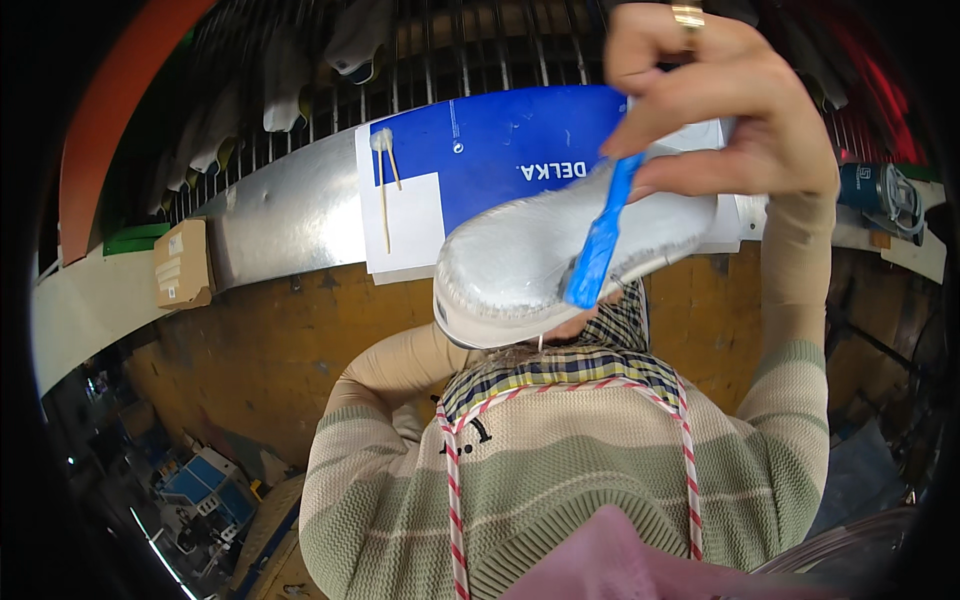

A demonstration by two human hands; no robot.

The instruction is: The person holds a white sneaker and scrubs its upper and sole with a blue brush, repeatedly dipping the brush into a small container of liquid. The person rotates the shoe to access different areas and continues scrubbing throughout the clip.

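- White shoe part (510, 245): it is held up in front of the person's chest, its broad, pale, fuzzy-edged face upward, between the checked apron (555, 372) and the tabletop (285, 205), overlapping the blue-and-white sheet (500, 135) from this viewpoint.
- Right hand (745, 115): thumb and fingers pinch the handle of the blue brush (606, 232) from above. A light pinch, well back on the handle, should let the head follow the curve without digging in.
- Left hand (570, 328): mostly hidden beneath the part, with only some fingers showing; I cannot tell how firmly it is closed. Firm support directly under the working spot would probably stop the part from tipping.
- Brush head: it slants down to the near edge, dark bristles partly hidden. Whether they press on the surface cannot be told. Short, even strokes along that edge seem best, with little pressure where the face drops away.
- Turning the part with the supporting hand would likely serve better than reaching around it.
- Watch the pale side wall just below the rim; a stray stroke could mark it.
- The two sticks (385, 195) lie well apart from the work, so they should not hinder it.
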